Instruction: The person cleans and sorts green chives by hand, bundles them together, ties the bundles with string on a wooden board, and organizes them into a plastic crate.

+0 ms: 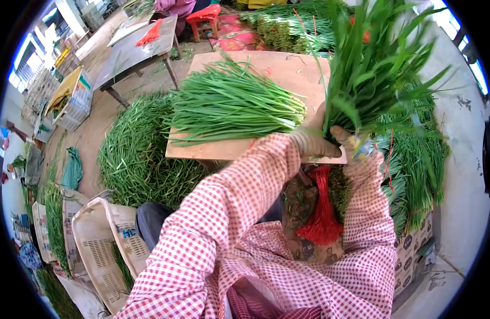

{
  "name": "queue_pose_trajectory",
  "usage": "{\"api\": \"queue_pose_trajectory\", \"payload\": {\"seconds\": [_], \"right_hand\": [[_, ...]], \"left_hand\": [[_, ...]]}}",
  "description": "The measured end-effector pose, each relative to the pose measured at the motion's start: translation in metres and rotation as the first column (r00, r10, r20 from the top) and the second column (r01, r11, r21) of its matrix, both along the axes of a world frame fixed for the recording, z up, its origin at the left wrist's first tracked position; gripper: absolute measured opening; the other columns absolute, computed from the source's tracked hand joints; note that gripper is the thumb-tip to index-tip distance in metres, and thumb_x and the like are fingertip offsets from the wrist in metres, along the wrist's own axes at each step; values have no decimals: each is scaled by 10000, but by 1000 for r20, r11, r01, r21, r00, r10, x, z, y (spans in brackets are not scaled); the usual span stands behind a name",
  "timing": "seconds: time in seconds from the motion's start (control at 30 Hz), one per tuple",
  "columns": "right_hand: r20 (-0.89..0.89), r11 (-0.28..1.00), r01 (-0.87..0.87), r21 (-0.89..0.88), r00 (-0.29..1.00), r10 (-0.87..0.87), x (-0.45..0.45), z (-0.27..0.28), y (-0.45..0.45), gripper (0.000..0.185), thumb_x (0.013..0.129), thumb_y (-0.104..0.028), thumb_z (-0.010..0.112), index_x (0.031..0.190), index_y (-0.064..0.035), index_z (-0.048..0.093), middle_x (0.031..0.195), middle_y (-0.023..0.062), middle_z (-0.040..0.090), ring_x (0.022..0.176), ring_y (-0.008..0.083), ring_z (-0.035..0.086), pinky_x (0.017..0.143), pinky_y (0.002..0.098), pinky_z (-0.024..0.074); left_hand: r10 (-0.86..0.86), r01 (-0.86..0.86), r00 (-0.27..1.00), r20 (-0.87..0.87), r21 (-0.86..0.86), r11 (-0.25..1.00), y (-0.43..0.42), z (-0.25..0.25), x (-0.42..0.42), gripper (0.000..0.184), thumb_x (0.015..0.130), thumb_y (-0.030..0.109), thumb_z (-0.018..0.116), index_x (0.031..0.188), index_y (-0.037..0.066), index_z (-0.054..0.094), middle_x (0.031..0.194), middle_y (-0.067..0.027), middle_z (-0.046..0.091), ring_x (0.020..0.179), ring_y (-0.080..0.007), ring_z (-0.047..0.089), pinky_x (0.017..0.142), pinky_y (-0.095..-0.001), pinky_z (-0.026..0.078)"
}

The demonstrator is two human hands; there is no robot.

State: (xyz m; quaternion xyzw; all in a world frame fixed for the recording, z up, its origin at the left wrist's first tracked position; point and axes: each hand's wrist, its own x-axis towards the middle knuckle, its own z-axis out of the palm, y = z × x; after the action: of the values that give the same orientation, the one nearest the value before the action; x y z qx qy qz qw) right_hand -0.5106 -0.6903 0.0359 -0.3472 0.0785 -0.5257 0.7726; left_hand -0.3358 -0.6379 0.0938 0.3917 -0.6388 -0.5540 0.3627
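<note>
Red-checked sleeves [245, 186] reaching forward, left hand [320, 144] and right hand [351, 148] wrapping fingers around a leafy garlic chive bunch [362, 74] at the wooden tabletop's [199, 151] near right corner, loose chives [234, 103] lying beside it, low table [136, 50] standing beyond.

Upper limbs, viewed from above. Left arm [218, 196] extends obliquely from near left toward far right; right arm [368, 212] reaches more directly far. Left hand [318, 144] and right hand [352, 148] lie close together, fingers curled (outlines partly blurred).
</note>
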Motion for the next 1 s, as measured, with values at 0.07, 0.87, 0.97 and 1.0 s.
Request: {"api": "queue_pose_trajectory", "payload": {"seconds": [0.07, 0.87, 0.97, 1.0], "right_hand": [[-165, 988, 148, -32, 975, -152, -6, -27, -7, 569, 853, -104, 663, 1339, 16, 391, 1258, 144, 538, 1042, 227, 592, 911, 347, 521], [-748, 422, -618, -663, 536, -390, 340, 82, 146, 550, 911, -483, 518, 1240, -43, 536, 1169, 186, 572, 1078, 338, 561, 925, 420, 456], [-787, 657, -576, -487, 615, -45, 315, 111, 149, 406, 893, -350, 602, 1141, -29, 600, 963, 132, 622, 901, 205, 617, 776, 326, 506], [-781, 618, -572, -539, 615, -113, 310, 109, 147, 372, 874, -322, 633, 1098, -26, 619, 931, 115, 620, 850, 195, 623, 743, 317, 508]], "left_hand": [[103, -89, 992, 79, -160, 983, -17, -40, -23, 946, 595, 125, 838, 1366, 91, 291, 1148, -100, 571, 1046, -220, 546, 921, -331, 458], [492, -474, 38, -870, 417, 775, 222, -12, 222, 475, 836, 315, 651, 1238, 92, 529, 1033, -58, 646, 998, -243, 617, 913, -410, 498], [427, -597, -57, -902, 373, 710, 229, -20, 251, 449, 788, 138, 689, 1196, 47, 526, 1056, -108, 625, 986, -277, 606, 916, -449, 495], [418, -604, -80, -905, 377, 702, 233, -19, 257, 449, 788, 138, 689, 1196, 47, 526, 1056, -108, 625, 986, -277, 606, 916, -449, 495]]}}
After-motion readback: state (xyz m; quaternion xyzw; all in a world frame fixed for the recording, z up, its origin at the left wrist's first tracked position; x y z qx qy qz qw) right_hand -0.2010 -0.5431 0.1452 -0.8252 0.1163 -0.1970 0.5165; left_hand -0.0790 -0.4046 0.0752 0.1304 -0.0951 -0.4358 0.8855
